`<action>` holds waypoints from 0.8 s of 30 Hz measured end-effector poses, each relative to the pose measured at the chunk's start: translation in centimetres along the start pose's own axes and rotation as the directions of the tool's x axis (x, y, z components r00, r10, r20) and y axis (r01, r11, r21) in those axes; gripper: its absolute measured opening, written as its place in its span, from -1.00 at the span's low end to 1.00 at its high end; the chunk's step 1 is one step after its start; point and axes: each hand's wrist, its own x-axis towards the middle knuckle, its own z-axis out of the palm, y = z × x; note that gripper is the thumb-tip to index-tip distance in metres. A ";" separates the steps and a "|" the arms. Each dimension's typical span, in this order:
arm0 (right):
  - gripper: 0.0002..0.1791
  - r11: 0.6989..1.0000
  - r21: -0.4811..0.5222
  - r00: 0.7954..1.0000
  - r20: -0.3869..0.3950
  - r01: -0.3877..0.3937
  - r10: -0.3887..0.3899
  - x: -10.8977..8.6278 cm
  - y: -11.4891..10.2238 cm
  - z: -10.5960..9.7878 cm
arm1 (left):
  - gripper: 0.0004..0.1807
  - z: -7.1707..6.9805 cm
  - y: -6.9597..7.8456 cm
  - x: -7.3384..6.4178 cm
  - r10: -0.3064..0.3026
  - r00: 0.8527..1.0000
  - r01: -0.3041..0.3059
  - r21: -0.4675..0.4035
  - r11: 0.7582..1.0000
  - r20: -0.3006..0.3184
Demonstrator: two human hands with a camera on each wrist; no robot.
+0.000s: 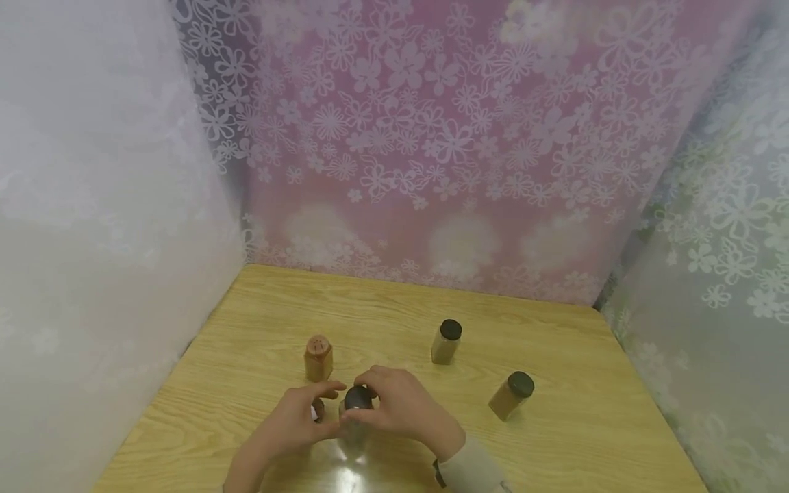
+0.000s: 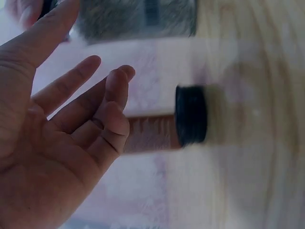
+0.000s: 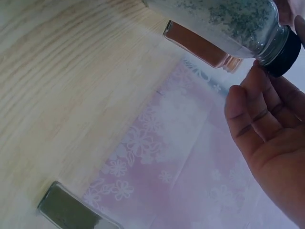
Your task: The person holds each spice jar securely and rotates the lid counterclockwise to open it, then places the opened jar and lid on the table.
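A clear glass jar of green flakes [image 3: 233, 21] stands upright at the table's near side, wearing a black lid [image 1: 358, 396]. My right hand [image 1: 403, 405] pinches this lid between thumb and fingers. On the jar's left is my left hand [image 1: 290, 419], fingers loosely bent and thumb reaching toward the jar; whether the thumb touches it I cannot tell. Beside the left hand a loose black cap [image 2: 191, 115] lies on the table, partly hidden in the head view. Behind it stands an uncapped jar of orange-brown powder [image 1: 318, 359], its perforated top showing.
Two more black-lidded spice jars stand to the right: a greyish-green one [image 1: 446, 342] farther back and a brownish one [image 1: 511, 396] nearer. Flower-patterned sheets [image 1: 425, 150] wall in the wood-grain table [image 1: 573, 349] at the back and both sides.
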 end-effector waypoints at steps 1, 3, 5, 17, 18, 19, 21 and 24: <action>-0.38 1.000 0.004 1.000 0.004 -0.006 0.006 0.0 0.0 0.0 | -0.43 0.2 -0.1 0.1 0.013 1.000 -0.013 -0.007 1.000 0.013; -0.40 1.000 0.023 1.000 0.008 -0.009 0.009 -0.1 -0.1 0.1 | -0.49 0.6 -0.2 0.3 0.038 0.999 -0.037 -0.022 0.999 0.035; -0.43 0.999 0.040 1.000 0.003 -0.009 0.009 -0.1 0.0 0.2 | -0.50 0.8 -0.2 0.4 0.059 0.997 -0.057 -0.043 0.997 0.055; -0.50 0.996 0.066 0.998 -0.029 -0.052 0.054 -0.4 -0.3 0.2 | -0.40 1.4 -0.1 0.7 0.043 0.996 -0.038 -0.070 0.997 0.076; -0.51 0.996 0.073 0.998 -0.029 -0.052 0.054 -0.4 -0.3 0.2 | -0.39 1.4 -0.1 0.7 0.042 0.996 -0.036 -0.071 0.997 0.080; -0.52 0.996 0.079 0.998 -0.030 -0.050 0.053 -0.4 -0.4 0.2 | -0.38 1.4 -0.1 0.6 0.044 0.996 -0.038 -0.069 0.997 0.083; -0.54 0.995 0.091 0.998 -0.038 -0.040 0.044 -0.4 -0.4 0.1 | -0.35 1.4 -0.1 0.6 0.048 0.995 -0.043 -0.064 0.997 0.087; -0.57 0.996 0.095 0.998 -0.061 -0.005 0.011 -0.5 -0.4 0.2 | -0.34 1.3 -0.1 0.5 0.049 0.995 -0.045 -0.049 0.998 0.084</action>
